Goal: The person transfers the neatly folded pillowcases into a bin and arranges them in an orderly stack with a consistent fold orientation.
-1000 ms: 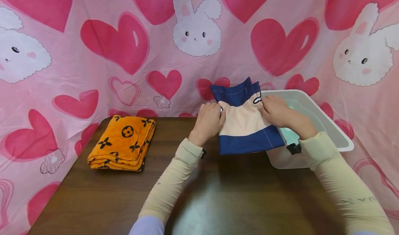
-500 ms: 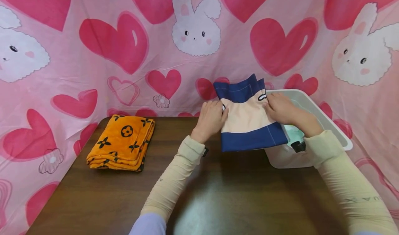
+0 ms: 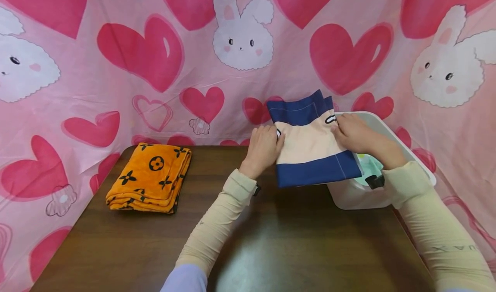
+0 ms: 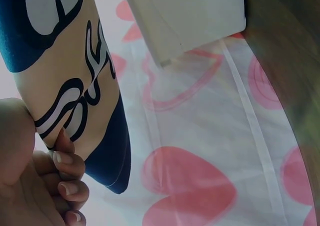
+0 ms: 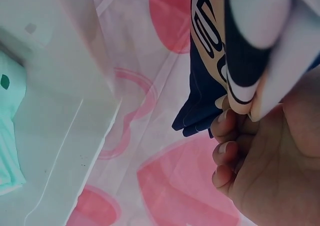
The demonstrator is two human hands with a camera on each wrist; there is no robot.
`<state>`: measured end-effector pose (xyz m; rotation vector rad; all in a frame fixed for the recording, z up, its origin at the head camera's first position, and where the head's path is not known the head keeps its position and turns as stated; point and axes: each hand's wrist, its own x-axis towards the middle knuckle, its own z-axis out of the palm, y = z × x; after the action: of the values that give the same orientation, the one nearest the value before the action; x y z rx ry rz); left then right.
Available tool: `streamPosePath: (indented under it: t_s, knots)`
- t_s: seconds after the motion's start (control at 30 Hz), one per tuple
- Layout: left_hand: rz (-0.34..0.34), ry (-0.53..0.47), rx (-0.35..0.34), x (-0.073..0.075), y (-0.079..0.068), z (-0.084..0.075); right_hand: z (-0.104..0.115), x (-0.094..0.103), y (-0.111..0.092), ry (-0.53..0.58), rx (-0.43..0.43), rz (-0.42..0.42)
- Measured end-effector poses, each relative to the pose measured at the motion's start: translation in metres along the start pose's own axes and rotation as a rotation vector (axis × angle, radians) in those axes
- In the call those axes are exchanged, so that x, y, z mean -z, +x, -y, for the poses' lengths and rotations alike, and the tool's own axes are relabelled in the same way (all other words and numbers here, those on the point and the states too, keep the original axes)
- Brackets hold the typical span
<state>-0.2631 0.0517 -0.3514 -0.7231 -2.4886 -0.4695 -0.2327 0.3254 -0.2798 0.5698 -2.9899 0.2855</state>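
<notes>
A folded navy-and-beige cloth hangs in the air above the table, slightly tilted. My left hand pinches its left edge between thumb and fingers; in the left wrist view the left hand is low at the left, and black-outlined lettering covers the cloth's far face. At the opposite edge my right hand grips the fabric. The right wrist view has the right hand with fingertips curled against the cloth's layered edge. Behind the right hand, a pale plastic bin is partly hidden.
An orange folded blanket with dark flower marks lies on the left of the brown wooden table. Mint-green fabric is inside the bin. A pink curtain with hearts and rabbits hangs behind.
Both hands have moved slightly right and up with the cloth. More of the mint-green fabric in the bin shows beside the cloth. Both grips stay the same.
</notes>
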Motion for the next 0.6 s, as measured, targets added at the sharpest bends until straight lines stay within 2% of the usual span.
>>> streamPosePath:
  t_s: [0.2, 0.6]
  knots:
    - [-0.003, 0.005, -0.002, 0.002, 0.004, -0.005, -0.003, 0.004, -0.002, 0.009, -0.001, -0.007]
    - [0.016, 0.029, -0.01, 0.002, 0.014, -0.015, -0.013, 0.014, -0.009, -0.052, -0.035, -0.015]
